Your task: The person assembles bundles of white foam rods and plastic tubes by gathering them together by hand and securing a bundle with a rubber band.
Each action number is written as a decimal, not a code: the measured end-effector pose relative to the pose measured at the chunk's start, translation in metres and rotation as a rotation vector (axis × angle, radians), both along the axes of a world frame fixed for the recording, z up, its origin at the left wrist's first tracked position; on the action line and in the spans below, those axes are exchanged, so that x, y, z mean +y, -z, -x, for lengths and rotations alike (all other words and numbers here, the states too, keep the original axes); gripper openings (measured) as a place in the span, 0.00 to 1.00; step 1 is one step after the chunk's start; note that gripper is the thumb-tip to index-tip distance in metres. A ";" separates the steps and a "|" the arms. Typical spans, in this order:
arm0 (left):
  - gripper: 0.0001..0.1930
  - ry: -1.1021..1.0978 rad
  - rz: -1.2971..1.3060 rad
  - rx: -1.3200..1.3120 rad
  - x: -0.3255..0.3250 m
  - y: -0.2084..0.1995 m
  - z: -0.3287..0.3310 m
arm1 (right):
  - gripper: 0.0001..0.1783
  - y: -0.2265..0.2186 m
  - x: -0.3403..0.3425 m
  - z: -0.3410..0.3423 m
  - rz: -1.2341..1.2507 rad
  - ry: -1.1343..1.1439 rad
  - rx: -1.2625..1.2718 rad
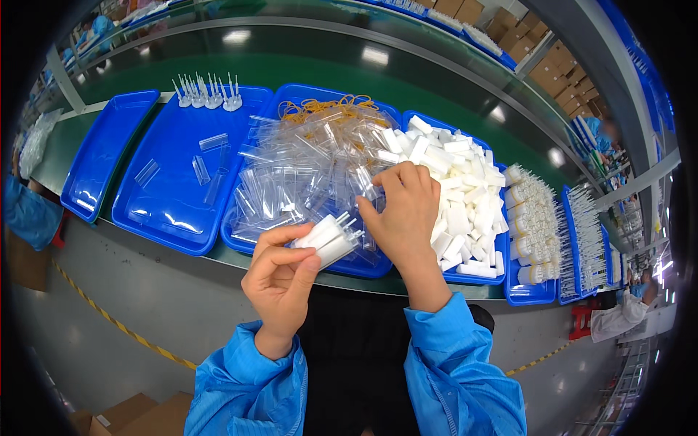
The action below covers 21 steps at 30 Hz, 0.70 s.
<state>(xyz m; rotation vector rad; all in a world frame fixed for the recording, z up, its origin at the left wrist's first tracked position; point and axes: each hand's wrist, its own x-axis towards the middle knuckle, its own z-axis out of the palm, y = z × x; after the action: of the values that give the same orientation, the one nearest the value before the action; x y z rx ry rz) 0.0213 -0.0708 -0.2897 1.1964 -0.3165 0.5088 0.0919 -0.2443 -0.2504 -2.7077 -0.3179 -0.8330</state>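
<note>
My left hand (282,280) is closed around a small bundle of white blocks (329,241) with thin clear tips pointing up to the right. The hand is in front of the middle blue tray (371,267), which is heaped with clear plastic sleeves (283,185). Just right of the bundle, my right hand (407,211) reaches over the edge of that heap. Its thumb and index finger are curved and apart, close to the sleeves, and I see nothing held between them. The other right fingers are partly hidden behind the index finger.
Orange rubber bands (327,109) lie behind the sleeves. White blocks (465,196) fill the tray on the right, with white rolls (534,225) beyond. The left blue tray (171,211) bears a few sleeves and several white nozzle-like pieces (207,94). A green conveyor (305,58) runs behind.
</note>
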 end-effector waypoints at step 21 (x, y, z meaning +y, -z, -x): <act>0.06 0.035 -0.049 0.025 -0.013 -0.006 0.002 | 0.14 0.020 -0.004 -0.003 -0.086 -0.029 -0.103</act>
<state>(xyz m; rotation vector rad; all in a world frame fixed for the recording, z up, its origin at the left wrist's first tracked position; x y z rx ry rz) 0.0191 -0.0842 -0.2834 1.2421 -0.3296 0.4574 0.0947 -0.2482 -0.2707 -2.5802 -0.3343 -0.9573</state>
